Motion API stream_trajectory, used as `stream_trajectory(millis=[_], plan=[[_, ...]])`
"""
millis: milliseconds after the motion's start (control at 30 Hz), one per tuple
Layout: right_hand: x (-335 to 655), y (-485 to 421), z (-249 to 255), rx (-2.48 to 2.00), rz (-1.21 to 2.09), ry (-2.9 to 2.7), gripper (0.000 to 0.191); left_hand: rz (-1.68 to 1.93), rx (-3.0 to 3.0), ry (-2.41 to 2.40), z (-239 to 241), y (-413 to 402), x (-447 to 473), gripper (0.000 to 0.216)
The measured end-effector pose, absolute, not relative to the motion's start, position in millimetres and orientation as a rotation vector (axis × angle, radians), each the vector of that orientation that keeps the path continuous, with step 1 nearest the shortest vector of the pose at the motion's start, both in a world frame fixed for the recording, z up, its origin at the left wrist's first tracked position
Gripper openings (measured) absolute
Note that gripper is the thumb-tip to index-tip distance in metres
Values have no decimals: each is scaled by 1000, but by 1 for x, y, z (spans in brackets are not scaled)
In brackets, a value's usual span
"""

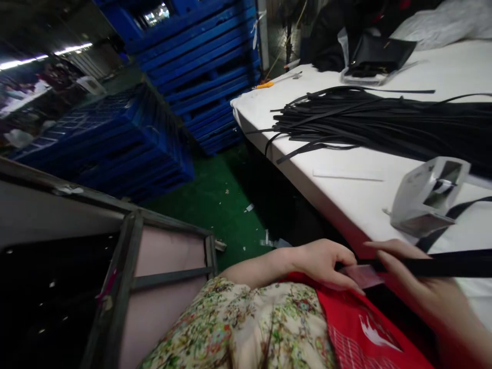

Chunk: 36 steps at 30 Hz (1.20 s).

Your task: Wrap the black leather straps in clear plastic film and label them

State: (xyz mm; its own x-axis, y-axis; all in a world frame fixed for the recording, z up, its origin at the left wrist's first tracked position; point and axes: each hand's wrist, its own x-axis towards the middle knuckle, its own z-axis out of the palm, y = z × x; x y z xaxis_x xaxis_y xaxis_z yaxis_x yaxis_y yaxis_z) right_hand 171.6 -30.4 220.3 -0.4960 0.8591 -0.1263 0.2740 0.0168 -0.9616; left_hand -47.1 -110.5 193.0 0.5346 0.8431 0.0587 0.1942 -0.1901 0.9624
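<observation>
My left hand [326,261] is closed, its thumb and fingers pinching the end of a black strap [457,264]. A small translucent piece [363,275], perhaps tape or plastic, shows at its fingertips. My right hand [415,282] is slightly blurred, and the strap runs between its thumb and fingers towards the right edge. Both hands are over my lap, at the near edge of the white table. On the table just beyond the right hand stands a grey-white tape dispenser [426,197], with another dark strap beside it.
A large bundle of black straps [365,118] lies across the white table [346,200]. Farther back are a black pouch [380,54], clear plastic bags [446,23] and an orange-handled tool [265,85]. Blue pallets [203,66] stand stacked beyond; a framed panel [165,251] is at left.
</observation>
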Motion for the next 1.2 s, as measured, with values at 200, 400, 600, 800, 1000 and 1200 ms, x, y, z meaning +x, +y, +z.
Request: stream_trajectory(millis=[200, 400, 600, 800, 1000, 1200], plan=[[170, -33, 208, -1294, 1313, -1593, 51, 790, 1742, 1066, 204, -109, -58, 28], [184, -23, 212, -1262, 1328, -1199, 48, 792, 1753, 1059, 204, -107, -63, 24], [163, -50, 204, -1248, 1527, -1524, 43, 748, 1767, 1050, 208, -104, -54, 25], [167, -48, 197, -1269, 1590, -1421, 48, 640, 1856, 1009, 220, -103, -65, 14], [188, -34, 201, -1266, 1556, -1276, 47, 651, 1800, 982, 223, -102, -73, 8], [196, -38, 208, -1278, 1294, -1365, 39, 664, 1762, 1016, 223, -100, -70, 13]])
